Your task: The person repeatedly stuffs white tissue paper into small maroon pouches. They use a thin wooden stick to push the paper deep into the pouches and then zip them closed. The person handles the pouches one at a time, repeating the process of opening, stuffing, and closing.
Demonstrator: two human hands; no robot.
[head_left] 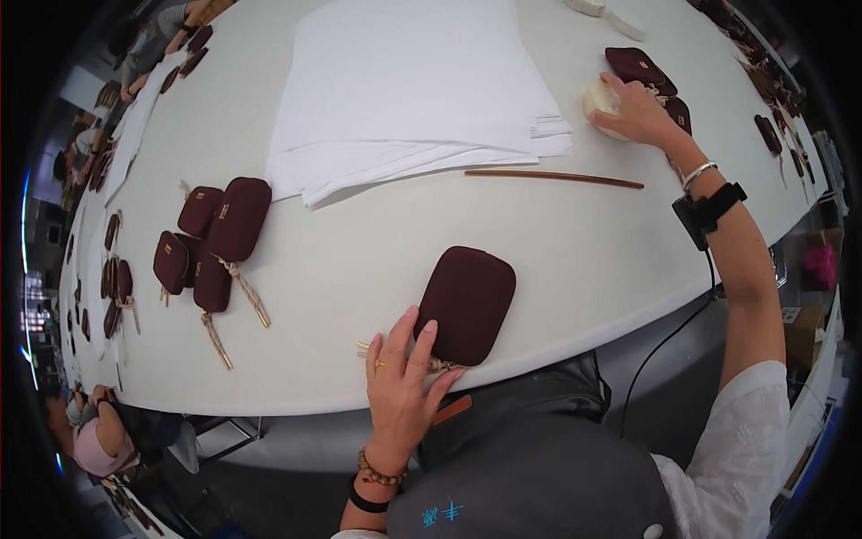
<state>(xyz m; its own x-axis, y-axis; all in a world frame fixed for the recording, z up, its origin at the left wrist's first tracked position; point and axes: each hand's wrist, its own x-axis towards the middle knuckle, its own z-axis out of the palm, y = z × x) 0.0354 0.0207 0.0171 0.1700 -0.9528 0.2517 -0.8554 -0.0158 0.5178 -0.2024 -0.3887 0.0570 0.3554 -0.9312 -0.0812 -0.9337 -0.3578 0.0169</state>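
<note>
A dark maroon zip pouch [469,305] lies flat near the table's front edge, its plain side up. My left hand [401,382] rests against its lower left corner, fingers spread apart and stretched along the edge. The thumb lies at the pouch's lower rim, beside a beige cord with gold ends that partly hides under the fingers. Farther away at the right, my right hand [639,112] has its fingers closed around a cream-coloured block [602,108], whose exact kind I cannot make out. Just behind that hand are more maroon pouches [632,65].
A stack of white paper sheets [413,81] covers the table's far middle. A thin brown stick [554,179] lies before it. Several maroon pouches [239,218] with cord pulls are piled at left. A black cable [669,337] hangs from my right wrist device. Other people sit at left.
</note>
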